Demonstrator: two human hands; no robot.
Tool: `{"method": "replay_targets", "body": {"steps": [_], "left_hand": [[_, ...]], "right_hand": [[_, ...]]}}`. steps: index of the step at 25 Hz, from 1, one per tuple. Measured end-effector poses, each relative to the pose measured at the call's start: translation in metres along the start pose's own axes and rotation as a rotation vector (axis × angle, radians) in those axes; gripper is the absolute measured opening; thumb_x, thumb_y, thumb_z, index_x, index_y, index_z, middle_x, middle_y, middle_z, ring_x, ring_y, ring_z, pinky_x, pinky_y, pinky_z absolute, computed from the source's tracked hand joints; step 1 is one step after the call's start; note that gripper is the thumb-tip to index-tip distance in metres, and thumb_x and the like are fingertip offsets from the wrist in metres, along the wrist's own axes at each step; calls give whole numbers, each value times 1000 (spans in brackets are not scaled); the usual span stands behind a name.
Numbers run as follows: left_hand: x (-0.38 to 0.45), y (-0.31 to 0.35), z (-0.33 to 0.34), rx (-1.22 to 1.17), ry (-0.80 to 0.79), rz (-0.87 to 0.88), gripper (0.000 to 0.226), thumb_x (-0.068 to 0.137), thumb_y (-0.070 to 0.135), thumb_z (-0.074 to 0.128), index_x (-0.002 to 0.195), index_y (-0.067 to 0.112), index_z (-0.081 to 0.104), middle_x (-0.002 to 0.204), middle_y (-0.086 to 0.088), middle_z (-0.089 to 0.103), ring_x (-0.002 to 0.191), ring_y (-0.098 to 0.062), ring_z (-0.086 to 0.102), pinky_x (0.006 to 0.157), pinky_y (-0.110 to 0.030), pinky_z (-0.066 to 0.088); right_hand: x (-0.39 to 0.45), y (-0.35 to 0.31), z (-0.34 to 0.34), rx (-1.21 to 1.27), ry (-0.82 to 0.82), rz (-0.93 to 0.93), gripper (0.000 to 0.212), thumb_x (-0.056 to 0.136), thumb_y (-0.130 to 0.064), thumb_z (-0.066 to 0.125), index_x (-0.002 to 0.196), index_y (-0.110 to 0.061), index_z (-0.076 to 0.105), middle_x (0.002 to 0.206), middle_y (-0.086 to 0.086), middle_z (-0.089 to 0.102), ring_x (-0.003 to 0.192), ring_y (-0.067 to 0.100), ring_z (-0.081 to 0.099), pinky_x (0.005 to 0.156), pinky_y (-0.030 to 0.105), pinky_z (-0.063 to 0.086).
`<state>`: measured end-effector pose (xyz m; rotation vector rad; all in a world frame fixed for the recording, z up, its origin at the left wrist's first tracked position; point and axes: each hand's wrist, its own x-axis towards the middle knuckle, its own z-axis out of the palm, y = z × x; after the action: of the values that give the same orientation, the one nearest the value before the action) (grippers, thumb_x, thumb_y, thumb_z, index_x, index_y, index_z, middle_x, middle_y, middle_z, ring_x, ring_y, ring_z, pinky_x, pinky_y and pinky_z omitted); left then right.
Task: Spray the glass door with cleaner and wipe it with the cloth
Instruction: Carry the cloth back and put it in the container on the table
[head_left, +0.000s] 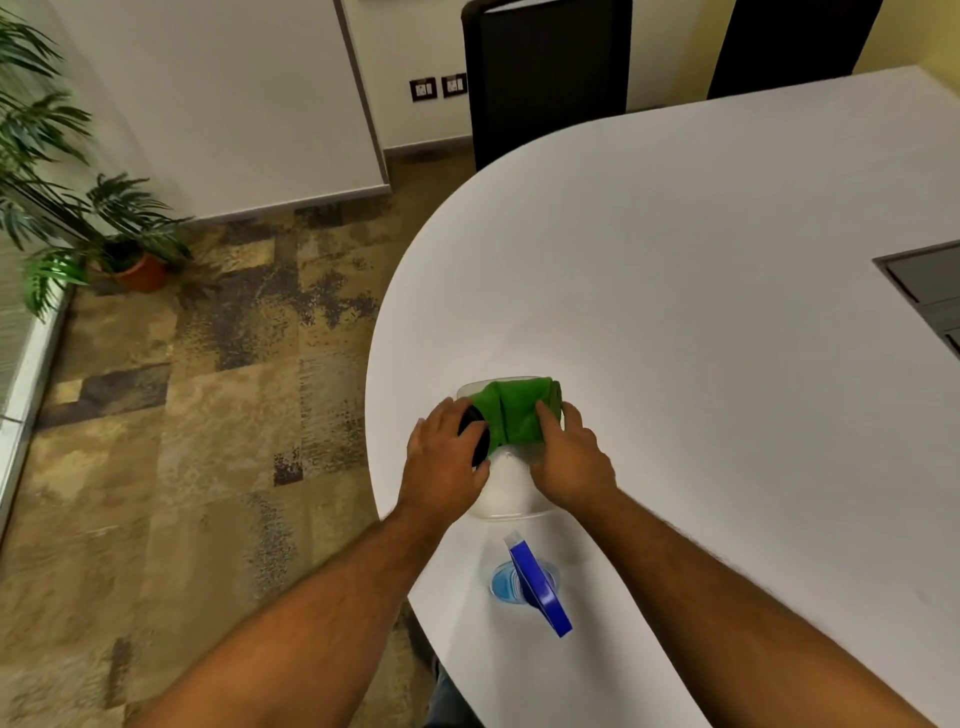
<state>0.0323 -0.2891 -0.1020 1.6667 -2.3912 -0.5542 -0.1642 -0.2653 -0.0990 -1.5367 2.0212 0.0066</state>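
In the clear tub (501, 499), both hands (449, 457) (569, 460) grip a green cloth (514, 415) beside the spray bottle (535, 584).

No text, label, brand, number or sign can be read. The spray bottle (525, 581) on the desk (701, 312) is seen from above, and no printing on it is visible. The wall sockets (438, 87) near the chair are too small and blurred to show any marking.

Both forearms bare and sleeveless, hairy; no rings or watch.
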Motion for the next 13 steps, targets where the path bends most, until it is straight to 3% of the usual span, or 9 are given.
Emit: {"method": "replay_targets", "body": {"steps": [3,5,7,10,13], "left_hand": [[4,-1,5,-51,-126,-84,61,96,18,74,154,23,54,174,-2,30,145,-30,45,108,-47,58],[5,-1,7,-75,-159,-100,68,94,11,74,157,23,50,175,0,24,141,-30,49,106,-45,59],[7,-2,5,-70,-174,-90,73,92,11,76,159,23,49,176,1,22,140,-31,50,107,-45,59],[4,-2,2,-66,-135,-84,75,90,13,78,158,23,50,177,-2,23,155,-33,36,118,-49,51],[-15,6,3,-132,-77,-38,73,90,10,78,157,21,53,179,-3,25,168,-31,15,130,-47,34]], "right_hand": [[7,4,-1,-65,-56,-9,92,99,-24,61,171,-39,6,155,13,42,127,37,60,102,51,57],[11,7,-2,-72,-96,-17,93,100,-20,59,171,-41,4,148,13,45,122,36,63,99,50,58],[17,12,-6,-23,-138,-44,89,101,-17,57,171,-39,7,151,15,43,127,38,60,105,50,55],[12,24,-8,236,-24,-118,71,104,-9,59,167,-27,35,170,17,31,150,39,44,124,43,38],[-16,43,-1,435,195,-123,55,101,-4,64,151,-27,61,170,8,36,154,30,39,120,30,31]]}}
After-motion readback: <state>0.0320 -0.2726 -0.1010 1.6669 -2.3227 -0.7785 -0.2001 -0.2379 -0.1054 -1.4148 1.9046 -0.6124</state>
